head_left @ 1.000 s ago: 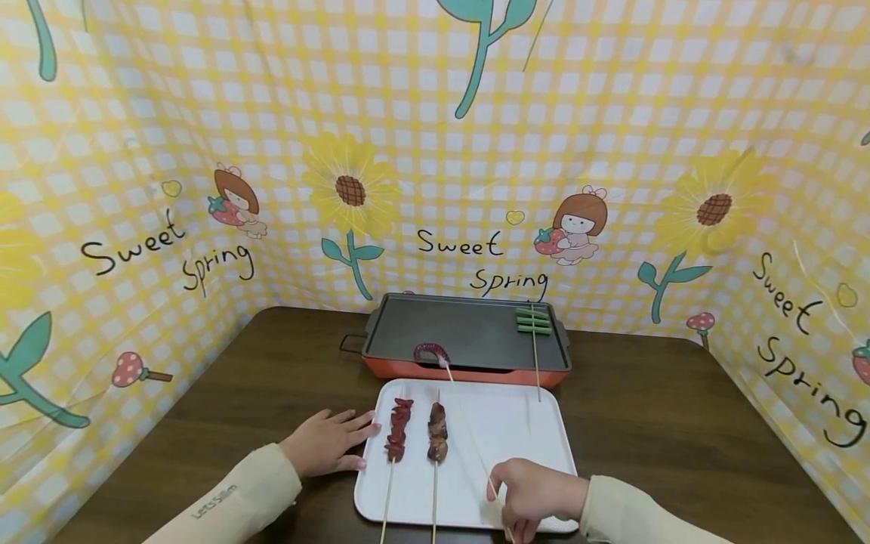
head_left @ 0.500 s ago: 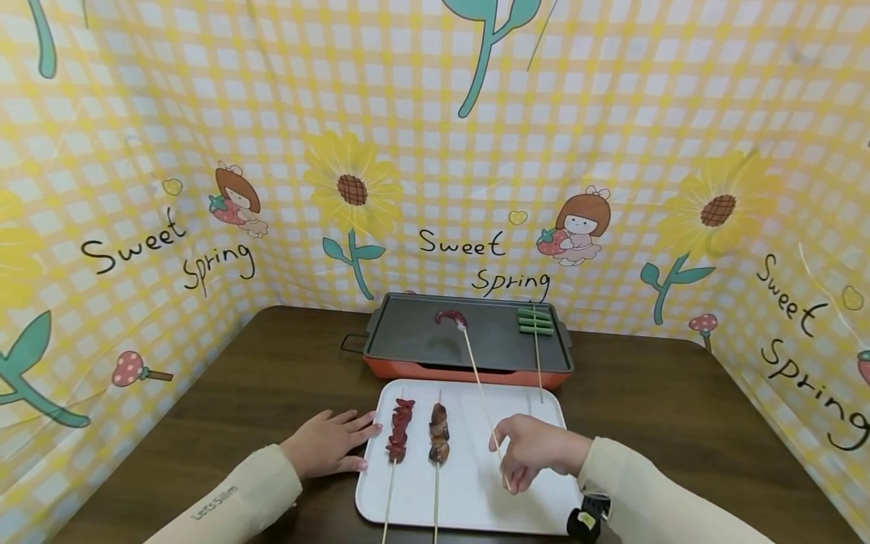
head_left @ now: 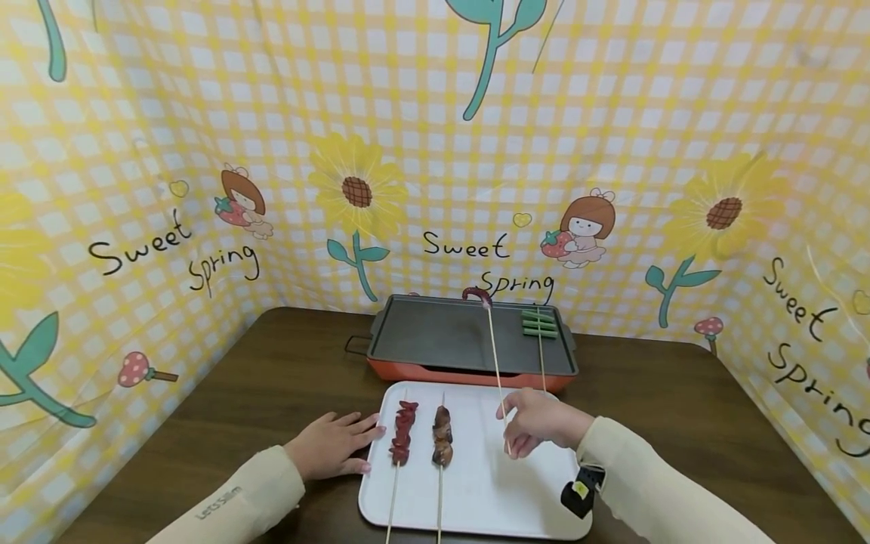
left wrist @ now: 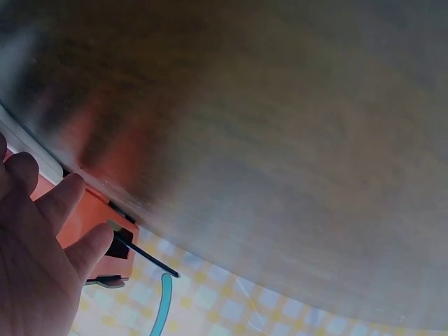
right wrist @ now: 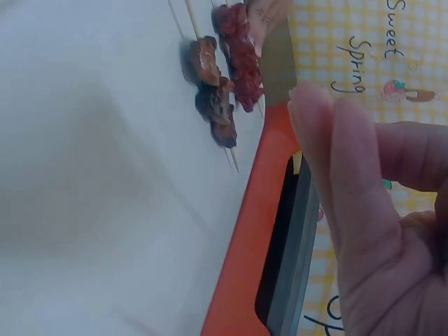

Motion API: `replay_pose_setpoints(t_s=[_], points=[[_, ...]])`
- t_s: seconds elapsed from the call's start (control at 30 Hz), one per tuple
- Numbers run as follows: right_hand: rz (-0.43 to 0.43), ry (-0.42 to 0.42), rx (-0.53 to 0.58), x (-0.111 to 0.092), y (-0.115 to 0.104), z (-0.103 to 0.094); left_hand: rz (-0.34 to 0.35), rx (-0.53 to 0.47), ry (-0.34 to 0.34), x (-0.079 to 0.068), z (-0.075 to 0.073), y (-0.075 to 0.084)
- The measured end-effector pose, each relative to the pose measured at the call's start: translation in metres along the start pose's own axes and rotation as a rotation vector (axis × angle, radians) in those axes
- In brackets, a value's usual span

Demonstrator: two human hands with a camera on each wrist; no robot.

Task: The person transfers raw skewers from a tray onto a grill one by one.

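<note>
My right hand (head_left: 540, 425) pinches the wooden stick of an octopus-tentacle skewer (head_left: 479, 296) above the white tray (head_left: 476, 523). The curled purple-red tentacle overlaps the griddle's back edge in the head view. My left hand (head_left: 333, 446) lies with fingers straight at the tray's left rim. On the tray, a red meat skewer (head_left: 403, 432) and a brown meat skewer (head_left: 442, 438) lie side by side, sticks toward me. In the right wrist view the pinching fingers (right wrist: 353, 175) show, but the held stick does not stand out.
Behind the tray stands an orange electric griddle (head_left: 435, 340) with a dark plate and a wire handle at its left. A skewer of green vegetable pieces (head_left: 539, 325) lies at its right end. The brown table (head_left: 652, 423) is bordered by a checked cloth (head_left: 435, 151).
My right hand has risen forward and slightly right with the octopus-tentacle skewer, whose tip has gone from the griddle's front edge to its back edge. My left hand has stayed in place.
</note>
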State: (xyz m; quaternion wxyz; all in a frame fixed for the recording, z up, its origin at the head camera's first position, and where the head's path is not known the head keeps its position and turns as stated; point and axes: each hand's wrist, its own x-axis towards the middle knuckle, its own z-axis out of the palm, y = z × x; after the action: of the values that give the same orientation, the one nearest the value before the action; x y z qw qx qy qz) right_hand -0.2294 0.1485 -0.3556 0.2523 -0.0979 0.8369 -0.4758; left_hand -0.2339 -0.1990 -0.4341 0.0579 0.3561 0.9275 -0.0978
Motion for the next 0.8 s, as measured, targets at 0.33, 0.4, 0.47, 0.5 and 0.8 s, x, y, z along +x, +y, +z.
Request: replay_pose_setpoints(t_s=[0.33,0.4,0.47,0.5,0.8], points=[[-0.021,-0.020,0.072,0.014,-0.010,-0.024,0.008,0.027,0.030,-0.001,-0.002,0.002],[-0.015,-0.009,0.077,0.016,-0.009,-0.025,0.005,0.026,0.023,-0.001,-0.002,0.002],[0.004,0.020,0.086,0.019,-0.007,-0.025,0.001,0.026,0.020,-0.001,-0.001,0.002],[0.009,0.031,0.086,0.020,-0.006,-0.025,0.001,0.029,0.020,-0.002,-0.002,0.002],[0.046,0.039,0.143,0.025,0.007,-0.023,0.016,0.032,0.037,-0.003,-0.002,0.002]])
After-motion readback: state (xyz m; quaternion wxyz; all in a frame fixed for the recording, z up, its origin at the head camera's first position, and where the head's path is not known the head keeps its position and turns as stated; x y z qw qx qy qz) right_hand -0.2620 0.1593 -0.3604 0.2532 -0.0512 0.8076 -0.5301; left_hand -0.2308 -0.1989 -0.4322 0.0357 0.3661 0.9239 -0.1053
